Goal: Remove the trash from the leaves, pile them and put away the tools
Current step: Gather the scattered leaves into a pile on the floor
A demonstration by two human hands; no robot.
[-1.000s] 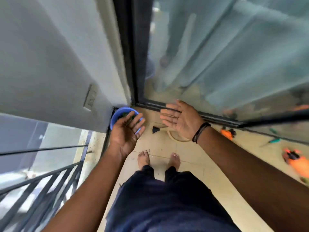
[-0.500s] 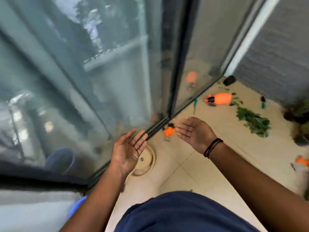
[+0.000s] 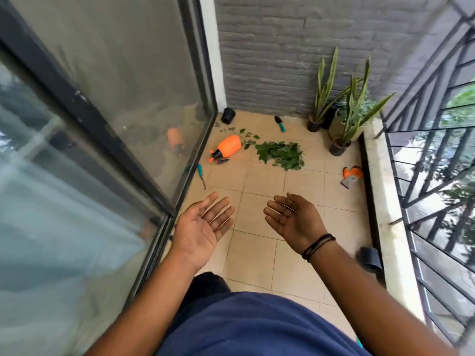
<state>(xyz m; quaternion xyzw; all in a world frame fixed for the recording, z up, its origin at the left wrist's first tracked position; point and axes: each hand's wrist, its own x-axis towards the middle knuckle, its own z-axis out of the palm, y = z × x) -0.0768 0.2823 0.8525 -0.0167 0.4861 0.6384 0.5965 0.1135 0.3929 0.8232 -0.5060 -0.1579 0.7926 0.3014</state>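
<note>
Two hands hang palm-up over the tiled floor (image 3: 259, 255), both empty. The left hand (image 3: 203, 227) has its fingers (image 3: 218, 211) straight and slightly spread, touching nothing; the right hand (image 3: 295, 219), with a dark cord bracelet (image 3: 317, 246) at its wrist, has relaxed, lightly bent fingers and holds nothing either. The two are apart, with bare tile showing between them.

Past the fingertips, nothing lies between the hands and the pile of green leaves (image 3: 281, 154), which sits well ahead on the floor. Just left of the pile an orange spray bottle (image 3: 227, 147) lies on its side, with a leafy stem (image 3: 244, 133) trailing across its far end. A teal-handled hand tool (image 3: 201, 174) lies near the sliding glass door (image 3: 115, 104), closer to the left hand. Farther back, a small trowel (image 3: 280, 123) with a teal handle lies by the grey brick wall (image 3: 282, 47), and a black pot (image 3: 228, 115) lies tipped in the corner. An orange and grey glove (image 3: 351, 176) lies to the right beside the low ledge (image 3: 380, 191), below the metal railing (image 3: 437, 150). Potted snake plants (image 3: 344, 109) stand in the far right corner. A dark, blurred object (image 3: 370, 258) rests by the ledge near the right forearm.
</note>
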